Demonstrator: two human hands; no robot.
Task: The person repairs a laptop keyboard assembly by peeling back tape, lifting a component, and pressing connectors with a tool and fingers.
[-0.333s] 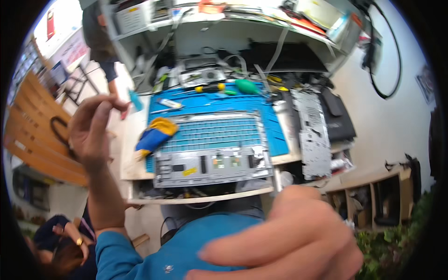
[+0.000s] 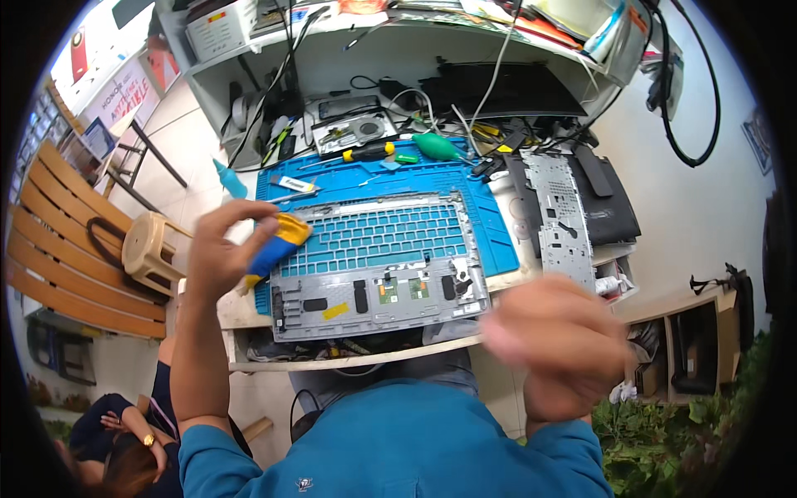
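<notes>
Now that my left hand [image 2: 220, 253], narrowly parted, has come nearer the blue-and-yellow cloth [image 2: 267, 256], the keyboard frame [image 2: 339, 288] lies untouched, my blurred right hand's [image 2: 564, 344] grip unclear.

The right hand [image 2: 564, 344] is blurred; whether it holds anything cannot be told. It covers the near end of the metal plate [image 2: 554, 199] by the right edge of the desk [image 2: 237, 313]. The left hand [image 2: 222, 249] hides part of the pouch [image 2: 281, 251] at the left edge. Under the front edge, the drawer's [image 2: 357, 363] contents are indistinct. The picture's top cuts off the shelf [image 2: 303, 37].
</notes>
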